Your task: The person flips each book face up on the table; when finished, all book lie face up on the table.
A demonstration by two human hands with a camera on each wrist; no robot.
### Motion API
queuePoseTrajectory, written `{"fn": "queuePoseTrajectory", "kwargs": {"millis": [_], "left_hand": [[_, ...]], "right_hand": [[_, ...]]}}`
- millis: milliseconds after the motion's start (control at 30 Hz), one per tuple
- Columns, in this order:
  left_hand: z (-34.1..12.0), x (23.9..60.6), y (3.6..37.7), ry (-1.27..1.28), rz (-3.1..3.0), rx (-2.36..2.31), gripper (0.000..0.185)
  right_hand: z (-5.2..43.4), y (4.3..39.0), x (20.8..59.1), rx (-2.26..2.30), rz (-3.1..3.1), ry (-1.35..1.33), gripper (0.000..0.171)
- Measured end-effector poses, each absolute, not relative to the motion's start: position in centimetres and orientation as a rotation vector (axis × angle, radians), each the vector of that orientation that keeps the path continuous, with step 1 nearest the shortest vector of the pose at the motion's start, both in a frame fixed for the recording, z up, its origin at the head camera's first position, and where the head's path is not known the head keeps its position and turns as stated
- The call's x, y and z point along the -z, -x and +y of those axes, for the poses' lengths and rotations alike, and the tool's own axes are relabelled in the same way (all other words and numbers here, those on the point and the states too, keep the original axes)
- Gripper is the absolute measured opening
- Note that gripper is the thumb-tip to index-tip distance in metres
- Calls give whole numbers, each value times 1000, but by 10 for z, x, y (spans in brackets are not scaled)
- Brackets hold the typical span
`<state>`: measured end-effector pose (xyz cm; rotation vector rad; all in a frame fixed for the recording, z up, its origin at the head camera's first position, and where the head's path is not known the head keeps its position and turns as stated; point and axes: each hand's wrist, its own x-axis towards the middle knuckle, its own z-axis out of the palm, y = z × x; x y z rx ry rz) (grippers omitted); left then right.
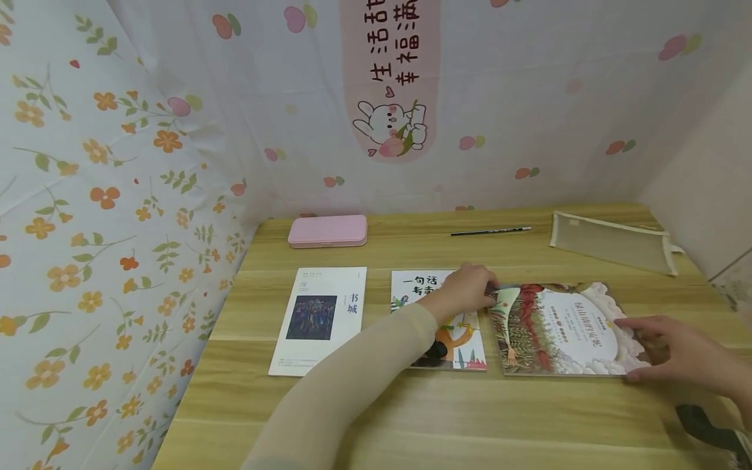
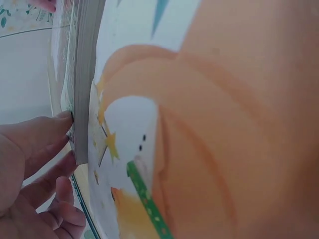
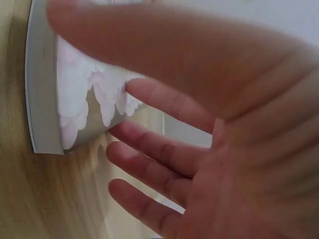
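Observation:
A book with a white oval title panel and a forest-like picture (image 1: pixel 578 326) lies at the right on the wooden table. My left hand (image 1: pixel 464 288) reaches over the middle book (image 1: pixel 470 356) and pinches the right book's far left corner. The left wrist view shows the thumb (image 2: pixel 57 122) on its cover and a finger at the corner of the page block (image 2: pixel 85 84). At the opposite end my right hand (image 1: pixel 684 356) touches the book, index fingertip on the cover and thumb by the near corner. Its other fingers (image 3: pixel 149 159) extend loosely past the edge.
A white book with a dark picture (image 1: pixel 311 316) lies on the left. Along the back are a pink pencil case (image 1: pixel 328 231), a dark pencil (image 1: pixel 490 232) and a mesh zip pouch (image 1: pixel 611 241). Patterned cloth (image 1: pixel 282 85) hangs behind the table (image 1: pixel 411 437).

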<state>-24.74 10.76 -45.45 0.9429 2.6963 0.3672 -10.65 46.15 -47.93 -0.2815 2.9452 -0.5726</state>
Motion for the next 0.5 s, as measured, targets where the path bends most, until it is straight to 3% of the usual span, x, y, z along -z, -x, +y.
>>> {"fn": "queuePoseTrajectory", "kwargs": {"millis": [500], "left_hand": [[101, 464, 244, -939, 2721, -444, 32]], "right_hand": [[463, 104, 482, 508, 3008, 306, 90]]}}
